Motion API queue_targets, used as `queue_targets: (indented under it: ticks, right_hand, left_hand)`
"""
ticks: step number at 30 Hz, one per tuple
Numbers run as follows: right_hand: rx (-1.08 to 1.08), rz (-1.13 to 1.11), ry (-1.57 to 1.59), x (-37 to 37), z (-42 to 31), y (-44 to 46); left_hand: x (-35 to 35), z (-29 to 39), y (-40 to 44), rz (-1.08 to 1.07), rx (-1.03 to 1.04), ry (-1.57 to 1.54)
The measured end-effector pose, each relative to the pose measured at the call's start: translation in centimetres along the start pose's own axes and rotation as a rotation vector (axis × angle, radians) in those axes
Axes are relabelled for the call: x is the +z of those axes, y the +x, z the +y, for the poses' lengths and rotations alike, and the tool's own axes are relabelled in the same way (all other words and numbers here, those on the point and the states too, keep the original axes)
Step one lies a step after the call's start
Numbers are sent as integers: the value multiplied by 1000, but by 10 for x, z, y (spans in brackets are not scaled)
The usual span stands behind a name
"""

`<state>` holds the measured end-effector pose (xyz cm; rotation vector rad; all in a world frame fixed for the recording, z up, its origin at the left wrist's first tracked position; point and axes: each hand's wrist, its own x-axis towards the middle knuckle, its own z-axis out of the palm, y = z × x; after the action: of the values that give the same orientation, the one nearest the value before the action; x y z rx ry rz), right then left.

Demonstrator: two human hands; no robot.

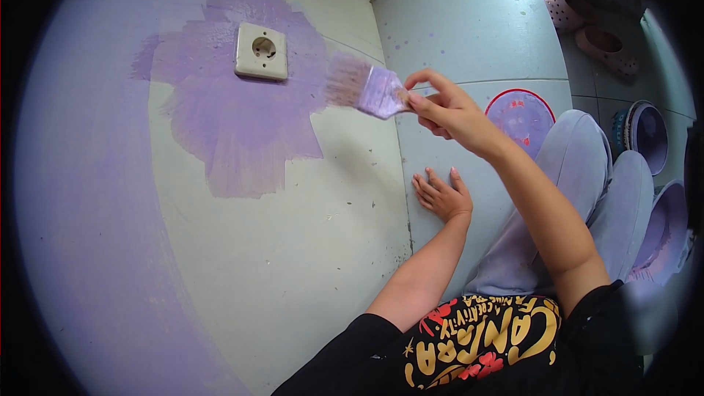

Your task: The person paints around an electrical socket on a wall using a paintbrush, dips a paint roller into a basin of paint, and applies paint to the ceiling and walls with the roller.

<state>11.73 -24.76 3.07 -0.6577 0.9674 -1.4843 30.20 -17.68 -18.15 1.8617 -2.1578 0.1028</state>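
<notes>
My right hand [456, 114] is closed around the handle of a paintbrush [383, 92], its ferrule coated in lilac paint. The bristles point left at the wall, beside the painted patch [227, 121]; whether they touch the surface I cannot tell. That patch surrounds a white wall socket [262, 51] and has ragged brush-stroke edges. My left hand [444, 194] lies flat with fingers spread on the tiled floor [477, 95], close to the foot of the wall [242, 249].
By my knee sits a round lid [522, 119] with a red rim and lilac paint. Paint-smeared containers, a bucket [650, 138] and a larger tub [664, 231], stand to the right. Clogs [607, 50] lie at the upper right. Lilac drips dot the floor.
</notes>
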Motion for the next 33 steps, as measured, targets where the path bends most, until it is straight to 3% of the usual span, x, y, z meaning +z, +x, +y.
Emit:
queue_targets:
  ticks: [3, 6, 13, 19, 21, 26, 31, 33]
  right_hand:
    - [108, -11, 10, 6, 8, 23]
    - [92, -42, -145, 18, 13, 40]
    - [61, -108, -56, 43, 27, 75]
    - [139, 16, -602, 3, 44, 58]
    - [121, -11, -647, -23, 34, 65]
    - [-4, -14, -540, -19, -9, 96]
    - [-136, -35, -505, 2, -4, 128]
    - [-58, -39, -574, -1, 4, 128]
  left_hand:
    - [0, 0, 0, -16, -6, 6]
    - [0, 0, 0, -24, -14, -3]
    - [-1, -2, 0, -36, 1, -9]
    - [-2, 1, 1, -11, -3, 3]
    - [-1, 0, 1, -17, 0, 22]
    - [-6, 1, 1, -33, -11, 11]
    - [-4, 1, 1, -21, -4, -9]
    - [-6, 1, 2, -45, -14, -7]
